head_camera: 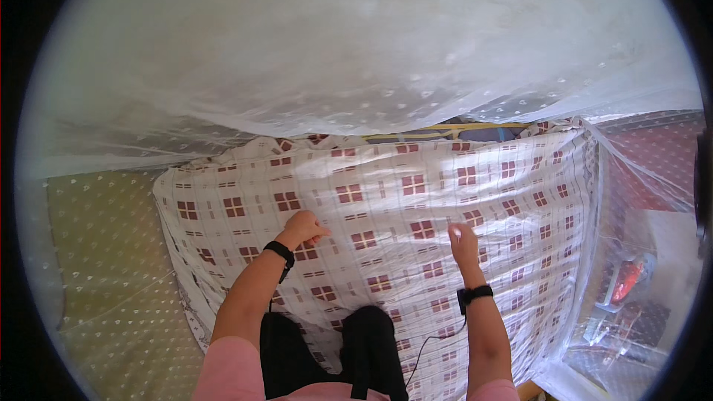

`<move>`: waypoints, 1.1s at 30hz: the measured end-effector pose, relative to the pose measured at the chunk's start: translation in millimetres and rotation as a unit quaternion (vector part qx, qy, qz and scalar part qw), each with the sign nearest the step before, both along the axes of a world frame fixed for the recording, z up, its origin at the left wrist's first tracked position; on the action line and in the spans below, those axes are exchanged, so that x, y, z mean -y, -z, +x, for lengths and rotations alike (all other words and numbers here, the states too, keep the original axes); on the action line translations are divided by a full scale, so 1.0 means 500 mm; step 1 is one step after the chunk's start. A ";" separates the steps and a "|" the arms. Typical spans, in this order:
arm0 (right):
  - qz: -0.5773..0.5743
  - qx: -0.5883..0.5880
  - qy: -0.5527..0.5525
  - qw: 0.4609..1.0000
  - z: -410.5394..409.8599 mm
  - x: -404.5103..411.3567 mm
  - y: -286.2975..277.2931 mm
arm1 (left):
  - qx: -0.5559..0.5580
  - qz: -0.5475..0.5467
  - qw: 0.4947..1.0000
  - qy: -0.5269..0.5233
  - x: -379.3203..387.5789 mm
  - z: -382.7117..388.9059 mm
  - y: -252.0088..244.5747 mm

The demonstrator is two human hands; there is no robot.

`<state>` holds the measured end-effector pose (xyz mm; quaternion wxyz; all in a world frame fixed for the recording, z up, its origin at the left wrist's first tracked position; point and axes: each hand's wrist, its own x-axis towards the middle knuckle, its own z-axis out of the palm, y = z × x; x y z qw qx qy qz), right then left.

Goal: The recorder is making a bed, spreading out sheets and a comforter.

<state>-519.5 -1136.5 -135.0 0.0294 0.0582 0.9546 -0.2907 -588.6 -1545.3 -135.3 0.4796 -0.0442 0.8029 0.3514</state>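
Observation:
A checked bed sheet, white with dark red squares, covers the bed under my knees. Above its left middle part is my left hand, fingers curled in and thumb side toward the right. My right hand is over the right part of the sheet, its fingers also folded. I see no cloth bunched in either hand; whether they touch the sheet is unclear. Along the far side the sheet's edge is rumpled, and a grey-blue surface with yellow strips shows beyond it.
A sheer white mosquito net with small heart marks hangs at the far side and around both sides. Through it on the right appears a red and clear object. A thin black cable trails from my right wristband.

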 end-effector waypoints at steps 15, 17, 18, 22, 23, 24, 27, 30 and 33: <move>0.012 -0.149 -0.218 0.964 -0.263 0.075 -0.019 | 0.116 -0.132 0.984 -0.016 -0.062 -0.029 0.079; -0.014 -0.062 -0.264 0.963 -0.215 0.042 -0.028 | 0.158 -0.084 0.978 -0.103 -0.027 0.007 0.146; -0.089 0.044 -0.194 0.976 -0.211 0.023 -0.034 | 0.200 -0.031 0.962 -0.185 -0.029 0.013 0.152; -0.108 0.132 0.008 0.985 -0.244 -0.007 0.006 | 0.179 -0.046 0.971 -0.151 -0.050 0.009 0.144; 0.066 0.029 -0.081 0.994 -0.253 -0.010 0.012 | 0.185 -0.051 0.970 -0.147 -0.063 -0.002 0.131; 0.144 0.109 -0.110 0.977 -0.260 0.004 0.014 | 0.190 -0.061 0.969 -0.146 -0.062 -0.007 0.120; 0.240 0.289 -0.184 0.908 -0.279 0.027 0.036 | 0.171 -0.063 0.973 -0.142 -0.053 -0.010 0.112; 0.272 0.255 -0.290 0.882 -0.315 -0.003 0.058 | 0.162 -0.048 0.977 -0.133 -0.041 0.000 0.126; 0.127 0.057 -0.169 0.976 -0.445 0.030 -0.046 | 0.167 -0.049 0.975 -0.142 -0.036 -0.001 0.119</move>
